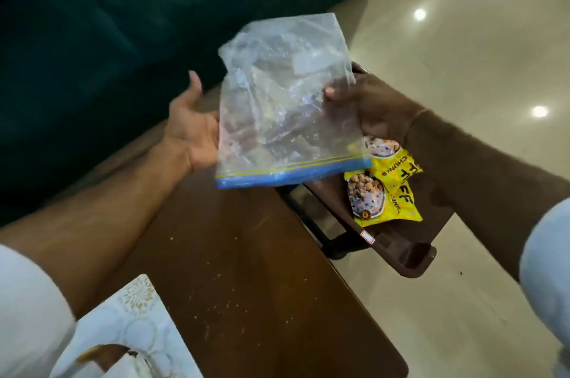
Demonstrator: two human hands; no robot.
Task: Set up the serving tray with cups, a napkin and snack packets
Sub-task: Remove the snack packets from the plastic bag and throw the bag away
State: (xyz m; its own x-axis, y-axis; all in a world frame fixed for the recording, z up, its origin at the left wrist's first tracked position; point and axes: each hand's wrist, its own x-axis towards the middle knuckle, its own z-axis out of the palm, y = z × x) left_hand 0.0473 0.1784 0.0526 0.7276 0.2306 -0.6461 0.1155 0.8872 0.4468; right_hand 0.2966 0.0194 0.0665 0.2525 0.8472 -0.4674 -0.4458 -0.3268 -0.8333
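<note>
Snack packets point(381, 189) lie in the tray point(410, 257), right of the table point(246, 269), sofa point(92, 53) behind.

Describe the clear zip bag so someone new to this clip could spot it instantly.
Start at the brown wooden table beside the dark green sofa. Held in the air above its far end, the right hand pinching one edge, is the zip bag. Unlike the yellow snack packets below, it is transparent with a blue seal strip.

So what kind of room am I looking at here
Most likely a home living room. A dark green upholstered sofa sits behind a low brown wooden table, and the floor is glossy cream tile reflecting ceiling lights. Yellow snack packets lie nearby.
</note>
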